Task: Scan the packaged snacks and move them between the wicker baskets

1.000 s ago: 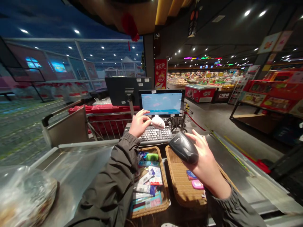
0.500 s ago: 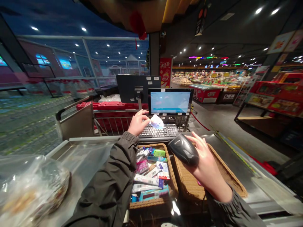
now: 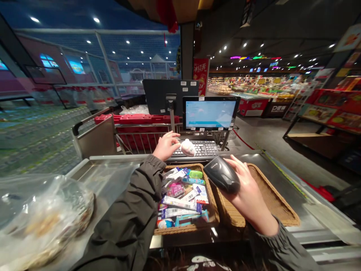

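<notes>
My left hand (image 3: 167,146) pinches the edge of a small rounded white item (image 3: 187,147) above the black keyboard (image 3: 206,148). In my right hand (image 3: 246,188) is a black handheld scanner (image 3: 222,174), its head pointing up and left toward the white item. Below my hands, a wicker basket (image 3: 214,210) holds several small packaged goods, among them white and purple sticks, a pink pack and a green item. A second wicker basket (image 3: 278,201) lies partly hidden under my right hand and the scanner.
Behind the keyboard stands a lit screen (image 3: 210,114), with a dark monitor (image 3: 158,96) to its left. A clear plastic bag with contents (image 3: 47,222) lies on the metal counter (image 3: 105,171) at left. A trolley with red crates (image 3: 138,130) stands beyond.
The view has shifted slightly. The white item, brightly lit before, now shows without the glare. Both hands keep their holds, and the scanner stays pointed at the item.
</notes>
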The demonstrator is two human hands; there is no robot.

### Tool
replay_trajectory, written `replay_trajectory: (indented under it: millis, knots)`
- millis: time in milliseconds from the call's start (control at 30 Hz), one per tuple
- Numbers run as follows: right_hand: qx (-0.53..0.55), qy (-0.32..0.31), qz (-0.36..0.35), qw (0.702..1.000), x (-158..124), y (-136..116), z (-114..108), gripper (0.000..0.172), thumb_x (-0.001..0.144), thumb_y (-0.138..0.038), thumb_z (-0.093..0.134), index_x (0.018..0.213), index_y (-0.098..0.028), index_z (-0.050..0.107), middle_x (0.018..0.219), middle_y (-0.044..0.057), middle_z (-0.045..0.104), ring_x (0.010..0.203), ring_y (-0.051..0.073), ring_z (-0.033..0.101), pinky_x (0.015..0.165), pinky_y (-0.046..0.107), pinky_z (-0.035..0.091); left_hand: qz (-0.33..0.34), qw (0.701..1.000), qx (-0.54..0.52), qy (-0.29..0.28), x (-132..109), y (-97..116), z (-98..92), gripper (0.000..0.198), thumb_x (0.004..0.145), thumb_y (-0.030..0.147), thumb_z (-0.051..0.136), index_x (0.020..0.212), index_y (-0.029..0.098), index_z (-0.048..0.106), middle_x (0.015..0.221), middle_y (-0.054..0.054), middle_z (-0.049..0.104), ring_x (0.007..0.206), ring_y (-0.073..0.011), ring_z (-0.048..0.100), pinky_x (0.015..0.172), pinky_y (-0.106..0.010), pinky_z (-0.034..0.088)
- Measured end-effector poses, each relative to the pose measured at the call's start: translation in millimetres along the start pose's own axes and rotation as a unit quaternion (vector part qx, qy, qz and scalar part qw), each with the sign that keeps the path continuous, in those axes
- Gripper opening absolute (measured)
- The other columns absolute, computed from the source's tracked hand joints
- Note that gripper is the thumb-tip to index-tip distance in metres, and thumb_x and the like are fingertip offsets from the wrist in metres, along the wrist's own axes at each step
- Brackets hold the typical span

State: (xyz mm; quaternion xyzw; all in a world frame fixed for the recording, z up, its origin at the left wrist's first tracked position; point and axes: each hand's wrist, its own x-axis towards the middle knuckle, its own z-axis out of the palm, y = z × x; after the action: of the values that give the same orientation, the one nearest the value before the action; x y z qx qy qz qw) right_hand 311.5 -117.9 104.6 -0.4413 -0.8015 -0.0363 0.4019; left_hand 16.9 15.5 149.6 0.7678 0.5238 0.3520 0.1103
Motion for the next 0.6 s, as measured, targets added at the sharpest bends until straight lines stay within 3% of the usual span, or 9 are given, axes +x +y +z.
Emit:
replay_trajectory:
  millis: [100,233,433,600]
  knots:
    - [0.006,-0.009,0.011,1.000,-5,1,8,0.038,0.084,-0.030,0.062,0.121,-0.022,0.059,0.134,0.017,0.059,0.142,0.042,0.040,0.111,0.073,0.031,-0.019,0.996,0.040,-0.078,-13,-15,2.9,0.017,0.080,0.027,0.060,0.068,0.023,0.071,0.133,-0.002,0.066,0.142,-0.0302,0.041,0.120,-0.061,0.024]
    - [0.016,-0.018,0.024,0.999,-9,0,18,0.035,0.083,-0.029,0.062,0.117,-0.021,0.062,0.133,0.016,0.059,0.140,0.042,0.042,0.111,0.071,0.032,-0.099,0.973,0.135,-0.158,-35,-40,12.4,0.016,0.081,0.026,0.060,0.071,0.023,0.073,0.134,-0.001,0.066,0.137,-0.0307,0.046,0.116,-0.063,0.028]
    - [0.031,-0.043,0.032,0.998,-8,-6,27,0.034,0.082,-0.027,0.061,0.116,-0.022,0.064,0.133,0.015,0.060,0.141,0.040,0.041,0.113,0.069,0.030,-0.222,0.937,0.211,-0.167,-60,-90,27.5,0.017,0.078,0.022,0.058,0.074,0.023,0.074,0.129,-0.007,0.069,0.125,-0.0303,0.057,0.109,-0.057,0.039]
    - [0.028,-0.051,0.042,0.997,-9,-5,32,0.037,0.083,-0.030,0.061,0.118,-0.023,0.063,0.134,0.016,0.060,0.141,0.041,0.041,0.112,0.073,0.029,-0.265,0.913,0.260,-0.172,-80,-119,44.6,0.023,0.076,0.031,0.062,0.091,0.021,0.076,0.133,-0.016,0.065,0.136,-0.0390,0.047,0.111,-0.067,0.030]
